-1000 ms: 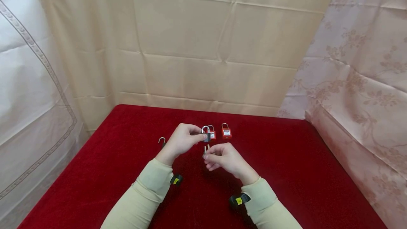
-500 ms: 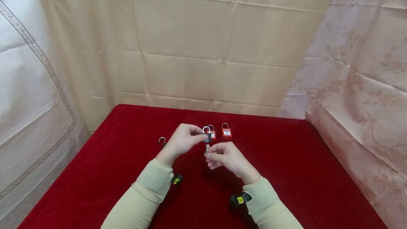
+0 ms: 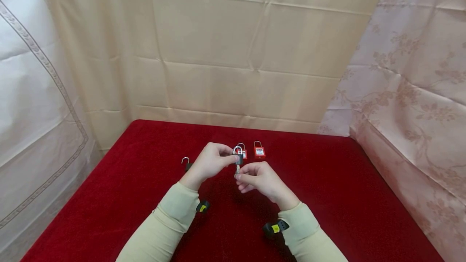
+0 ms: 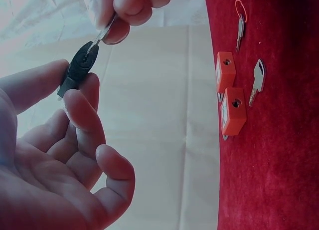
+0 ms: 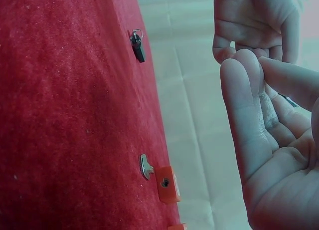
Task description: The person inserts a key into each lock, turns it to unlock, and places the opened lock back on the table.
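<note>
My left hand (image 3: 212, 163) holds up a black padlock (image 3: 238, 159) between thumb and fingers, its silver shackle on top. Below it, my right hand (image 3: 260, 179) pinches a small silver key (image 3: 238, 168) by its head. In the left wrist view the key (image 4: 104, 33) meets the keyhole in the underside of the padlock (image 4: 79, 70); how deep it sits I cannot tell. The right wrist view hides the held key and nearly all of the lock behind the fingers of my right hand (image 5: 274, 135).
Two red padlocks (image 3: 259, 151) with white labels stand behind the hands on the red cloth (image 3: 327, 189). Loose keys (image 4: 257, 81) lie before them, one with a red loop (image 4: 240, 10). Left of my left hand lies another black padlock (image 3: 187, 166), its shackle raised, with a key ring (image 5: 136, 36).
The key has moved up to the padlock's underside, closing the gap between them. My left hand has shifted slightly right and down with the padlock.
</note>
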The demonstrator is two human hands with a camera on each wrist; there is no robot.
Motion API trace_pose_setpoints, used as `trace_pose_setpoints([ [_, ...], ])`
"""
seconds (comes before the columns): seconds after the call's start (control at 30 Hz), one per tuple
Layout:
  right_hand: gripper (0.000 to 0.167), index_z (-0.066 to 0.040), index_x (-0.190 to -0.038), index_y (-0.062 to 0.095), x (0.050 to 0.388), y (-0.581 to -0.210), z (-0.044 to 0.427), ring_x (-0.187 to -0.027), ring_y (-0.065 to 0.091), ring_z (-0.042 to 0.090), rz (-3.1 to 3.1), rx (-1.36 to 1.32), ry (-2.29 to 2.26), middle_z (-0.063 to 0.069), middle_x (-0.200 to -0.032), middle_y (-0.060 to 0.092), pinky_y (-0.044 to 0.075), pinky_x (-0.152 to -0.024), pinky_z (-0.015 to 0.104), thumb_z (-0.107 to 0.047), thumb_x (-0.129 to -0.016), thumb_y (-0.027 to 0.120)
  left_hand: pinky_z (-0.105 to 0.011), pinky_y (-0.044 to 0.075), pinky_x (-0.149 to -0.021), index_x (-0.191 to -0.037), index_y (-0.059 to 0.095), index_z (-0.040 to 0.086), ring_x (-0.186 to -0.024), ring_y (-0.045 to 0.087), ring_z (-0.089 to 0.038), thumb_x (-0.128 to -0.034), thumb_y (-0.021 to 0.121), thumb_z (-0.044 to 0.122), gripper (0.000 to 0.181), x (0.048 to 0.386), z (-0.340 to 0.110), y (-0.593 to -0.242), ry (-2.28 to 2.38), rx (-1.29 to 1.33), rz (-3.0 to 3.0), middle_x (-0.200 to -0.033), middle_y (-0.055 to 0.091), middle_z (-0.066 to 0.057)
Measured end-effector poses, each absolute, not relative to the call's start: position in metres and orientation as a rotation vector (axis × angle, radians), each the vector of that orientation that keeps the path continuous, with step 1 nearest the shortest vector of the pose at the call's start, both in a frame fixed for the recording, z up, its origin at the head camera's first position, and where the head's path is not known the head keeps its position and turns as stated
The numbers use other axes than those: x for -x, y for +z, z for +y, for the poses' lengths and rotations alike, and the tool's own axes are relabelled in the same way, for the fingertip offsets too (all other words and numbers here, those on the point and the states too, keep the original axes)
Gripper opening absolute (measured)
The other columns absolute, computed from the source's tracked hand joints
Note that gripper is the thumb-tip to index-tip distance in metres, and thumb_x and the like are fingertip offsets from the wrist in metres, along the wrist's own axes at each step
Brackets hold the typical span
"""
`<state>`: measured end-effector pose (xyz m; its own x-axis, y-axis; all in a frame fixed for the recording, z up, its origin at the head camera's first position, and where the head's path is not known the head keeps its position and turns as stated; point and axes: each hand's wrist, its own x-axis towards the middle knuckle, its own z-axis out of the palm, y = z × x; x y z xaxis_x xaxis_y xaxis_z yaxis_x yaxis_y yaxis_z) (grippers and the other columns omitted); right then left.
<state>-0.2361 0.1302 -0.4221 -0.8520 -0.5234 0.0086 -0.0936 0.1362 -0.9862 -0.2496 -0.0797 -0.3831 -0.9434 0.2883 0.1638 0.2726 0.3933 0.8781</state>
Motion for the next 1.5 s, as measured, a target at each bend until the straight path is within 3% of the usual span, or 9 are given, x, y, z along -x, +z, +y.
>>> trace_pose_setpoints([
  [0.47, 0.030, 0.023, -0.110, 0.060, 0.2365, -0.4224, 0.1316, -0.069, 0.070, 0.019, 2.022, 0.577, -1.835, 0.036, -0.093, 0.066, 0.061, -0.070, 0.042, -0.002, -0.095, 0.068, -0.033, 0.051, -0.070, -0.094, 0.080, 0.008, -0.077, 0.062, -0.016, -0.0902, 0.077, 0.017, 0.010, 0.2488, -0.0782, -0.3823, 1.655, -0.539, 2.612, -0.082, 0.072, 0.003],
  [0.87, 0.024, 0.019, -0.107, 0.063, 0.2371, -0.4235, 0.1314, -0.072, 0.070, 0.019, 2.016, 0.544, -1.874, 0.030, -0.091, 0.068, 0.061, -0.071, 0.042, -0.001, -0.095, 0.068, -0.033, 0.052, -0.070, -0.095, 0.079, 0.008, -0.076, 0.062, -0.016, -0.0905, 0.077, 0.016, 0.010, 0.2482, -0.0788, -0.3819, 1.670, -0.526, 2.601, -0.082, 0.071, 0.002],
  [1.17, 0.028, 0.022, -0.111, 0.061, 0.2381, -0.4239, 0.1319, -0.073, 0.070, 0.020, 2.009, 0.537, -1.916, 0.036, -0.096, 0.066, 0.061, -0.073, 0.043, -0.001, -0.095, 0.067, -0.033, 0.052, -0.072, -0.096, 0.079, 0.006, -0.078, 0.063, -0.016, -0.0906, 0.077, 0.016, 0.011, 0.2488, -0.0782, -0.3826, 1.681, -0.517, 2.594, -0.084, 0.072, 0.001],
  [1.33, 0.023, 0.018, -0.108, 0.065, 0.2373, -0.4231, 0.1312, -0.073, 0.071, 0.021, 2.001, 0.509, -1.954, 0.037, -0.098, 0.066, 0.060, -0.074, 0.044, -0.002, -0.096, 0.067, -0.033, 0.051, -0.072, -0.096, 0.079, 0.006, -0.078, 0.062, -0.015, -0.0906, 0.077, 0.015, 0.011, 0.2492, -0.0766, -0.3849, 1.681, -0.545, 2.592, -0.083, 0.072, 0.001],
  [1.5, 0.017, 0.012, -0.104, 0.069, 0.2375, -0.4230, 0.1310, -0.073, 0.072, 0.023, 1.988, 0.418, -2.018, 0.028, -0.094, 0.070, 0.060, -0.075, 0.045, -0.003, -0.096, 0.069, -0.032, 0.050, -0.071, -0.095, 0.080, 0.006, -0.078, 0.061, -0.015, -0.0906, 0.077, 0.014, 0.010, 0.2480, -0.0745, -0.3854, 1.656, -0.586, 2.609, -0.083, 0.073, 0.002],
])
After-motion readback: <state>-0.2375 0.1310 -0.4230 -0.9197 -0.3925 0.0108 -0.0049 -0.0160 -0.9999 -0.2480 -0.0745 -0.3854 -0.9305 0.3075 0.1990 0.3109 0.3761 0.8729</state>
